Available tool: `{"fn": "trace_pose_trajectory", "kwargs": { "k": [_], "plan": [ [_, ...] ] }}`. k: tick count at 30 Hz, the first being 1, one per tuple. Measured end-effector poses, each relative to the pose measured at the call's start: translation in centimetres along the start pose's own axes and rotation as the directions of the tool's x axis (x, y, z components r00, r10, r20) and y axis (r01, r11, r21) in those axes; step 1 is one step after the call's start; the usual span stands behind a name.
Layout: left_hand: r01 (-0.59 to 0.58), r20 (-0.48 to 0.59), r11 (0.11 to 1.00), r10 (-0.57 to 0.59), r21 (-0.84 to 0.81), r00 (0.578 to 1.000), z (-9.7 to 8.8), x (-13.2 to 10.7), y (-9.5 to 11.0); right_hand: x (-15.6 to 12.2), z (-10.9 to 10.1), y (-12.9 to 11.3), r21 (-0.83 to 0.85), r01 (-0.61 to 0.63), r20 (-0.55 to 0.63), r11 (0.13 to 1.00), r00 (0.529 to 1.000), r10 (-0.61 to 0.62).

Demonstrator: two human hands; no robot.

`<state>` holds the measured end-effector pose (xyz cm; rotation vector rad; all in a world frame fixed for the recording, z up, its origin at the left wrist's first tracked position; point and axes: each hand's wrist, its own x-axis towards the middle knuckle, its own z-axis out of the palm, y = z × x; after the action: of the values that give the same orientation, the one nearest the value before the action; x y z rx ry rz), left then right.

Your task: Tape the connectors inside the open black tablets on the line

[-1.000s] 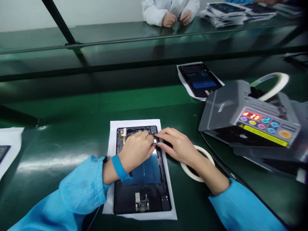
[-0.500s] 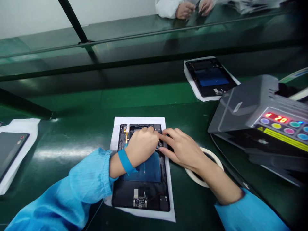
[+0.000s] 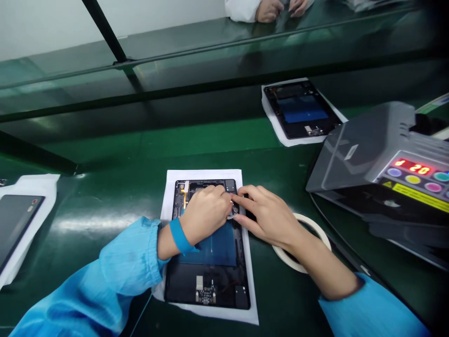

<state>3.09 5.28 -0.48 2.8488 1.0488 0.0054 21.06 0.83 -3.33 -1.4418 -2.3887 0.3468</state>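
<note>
An opened tablet (image 3: pixel 224 285), its inside facing up, lies on a white sheet (image 3: pixel 250 299) in front of me. A blue battery panel (image 3: pixel 219 245) fills its middle, and a small circuit board (image 3: pixel 206 294) sits near its lower edge. My left hand (image 3: pixel 207 210), with a blue band at the wrist, is closed over the tablet's upper right part; its fingertips and whatever they grip are hidden. My right hand (image 3: pixel 268 215) reaches in from the right, thumb and index finger apart, index tip at the left fingers. A small pale strip (image 3: pixel 231 216) shows by the right thumb.
A roll of tape (image 3: pixel 324 236) lies beneath my right forearm. The grey machine (image 3: pixel 365 145) with a lit display stands at right. Another opened tablet (image 3: pixel 305 112) rests at the back, a dark panel (image 3: pixel 17 220) at left. Across the partition are another person's hands (image 3: pixel 269 10).
The view has shifted slightly. My hands keep nearly the same place on the tablet, and the pale strip by my right thumb shows a bit more.
</note>
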Motion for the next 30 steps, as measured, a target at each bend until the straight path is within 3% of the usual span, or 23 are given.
{"fn": "trace_pose_trajectory", "kwargs": {
  "k": [10, 19, 30],
  "plan": [
    [0.042, 0.116, 0.999, -0.044, 0.013, 0.992, -1.5, 1.4, 1.5, 0.0, -0.1, 0.2, 0.007, -0.014, 0.026, 1.0, 1.0, 0.014],
    [-0.004, 0.037, 0.997, 0.007, -0.072, 0.999, -0.9, 0.3, -0.7, -0.1, 0.1, 0.3, 0.024, -0.01, -0.014, 1.0, 1.0, 0.01],
    [0.01, 0.014, 1.0, -0.01, 0.0, 1.0, -0.6, 0.7, 0.3, -0.1, 0.0, 0.5, 0.065, -0.013, -0.015, 0.998, 1.0, 0.014]
  ]
}}
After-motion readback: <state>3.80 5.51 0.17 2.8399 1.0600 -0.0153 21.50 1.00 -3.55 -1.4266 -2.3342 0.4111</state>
